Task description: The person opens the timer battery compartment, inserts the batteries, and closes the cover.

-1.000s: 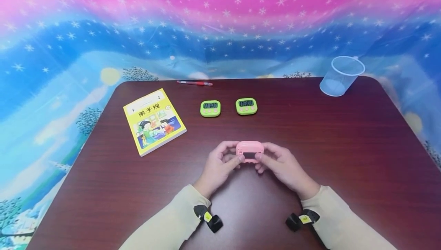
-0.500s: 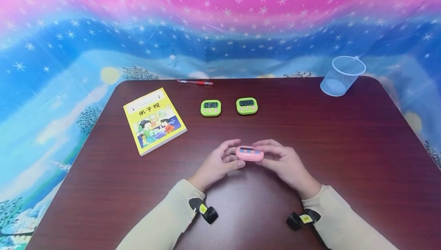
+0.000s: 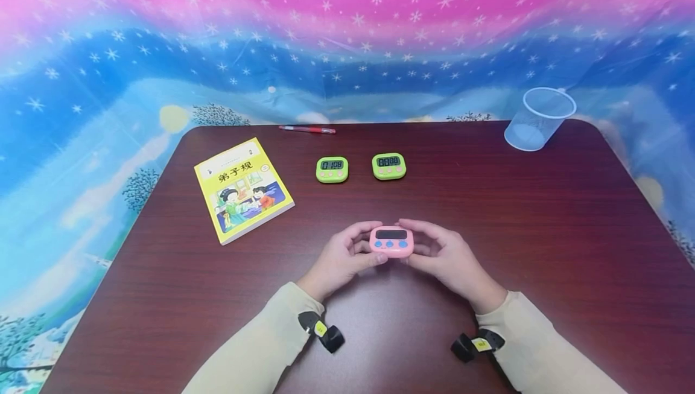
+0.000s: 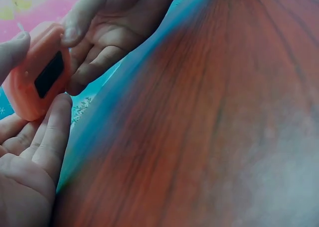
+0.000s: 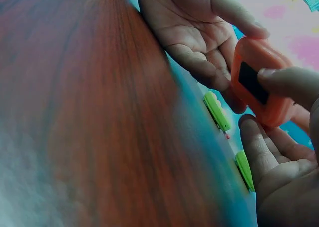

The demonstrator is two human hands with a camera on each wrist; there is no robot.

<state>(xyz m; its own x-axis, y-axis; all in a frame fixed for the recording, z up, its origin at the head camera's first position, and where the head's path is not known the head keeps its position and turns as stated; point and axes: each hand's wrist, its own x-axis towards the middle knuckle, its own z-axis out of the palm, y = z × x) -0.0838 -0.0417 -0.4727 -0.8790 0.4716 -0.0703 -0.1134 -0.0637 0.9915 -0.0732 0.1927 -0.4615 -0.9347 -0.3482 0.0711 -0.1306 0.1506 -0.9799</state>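
Note:
A pink digital timer (image 3: pixel 391 252) with a dark display and a row of blue buttons is held just above the table, its front facing the head camera. My left hand (image 3: pixel 336 264) pinches its left end between thumb and fingers. At the opposite end, my right hand (image 3: pixel 456 267) grips it the same way. Both wrist views show the timer's back (image 4: pixel 27 90), which carries a black rectangle (image 4: pixel 49 75). Farther back lie two green timers, the left one (image 3: pixel 332 177) reading about 01:08 and the right one (image 3: pixel 388 172) apparently reading zeros.
To the left lies a yellow book (image 3: pixel 244 192) on the dark red-brown table (image 3: pixel 532 219). A red pen (image 3: pixel 307 130) rests along the far edge. At the back right stands a white mesh basket (image 3: pixel 534 125). A patterned cloth (image 3: pixel 347 38) hangs behind the table.
The pink timer has turned over from its back, with the black rectangle, to its front with blue buttons. My fingers have shifted around its ends. The left green timer's reading has changed.

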